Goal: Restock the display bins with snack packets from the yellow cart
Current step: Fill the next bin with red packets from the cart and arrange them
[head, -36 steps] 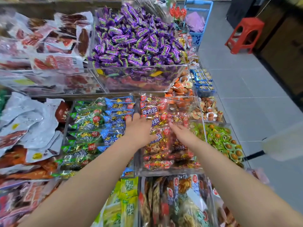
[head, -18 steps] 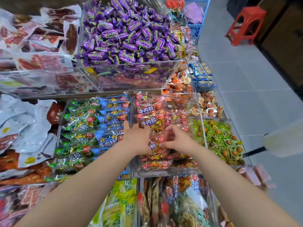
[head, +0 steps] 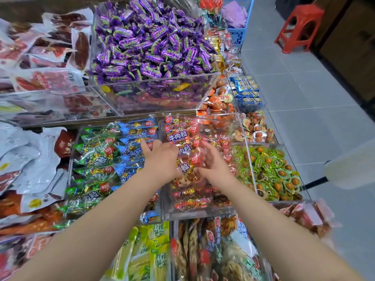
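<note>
Both hands reach into the clear bin (head: 203, 212) at the centre of my view, which is heaped with red snack packets (head: 182, 136). My left hand (head: 160, 159) lies released on the pile, palm down. Its fingers are straight and point towards 11 o'clock, and the index finger is splayed out over the blue packets (head: 138, 130) in the neighbouring compartment. My right hand (head: 213, 167) is just beside it at 3 o'clock and is blurred. Its fingers look stretched out against the red packets, and I make out nothing clasped in it. A few red packets stand up between the two hands.

At 9 o'clock of the blue packets lie green packets (head: 95, 153). At 12 o'clock, on the tier above, a bin holds purple sweets (head: 150, 43). At 3 o'clock of the clear bin sit green-wrapped round snacks (head: 272, 171). At 6 o'clock stand yellow-green packets (head: 156, 256). Far off at 1 o'clock, a red stool (head: 298, 27) stands on the tiled floor.
</note>
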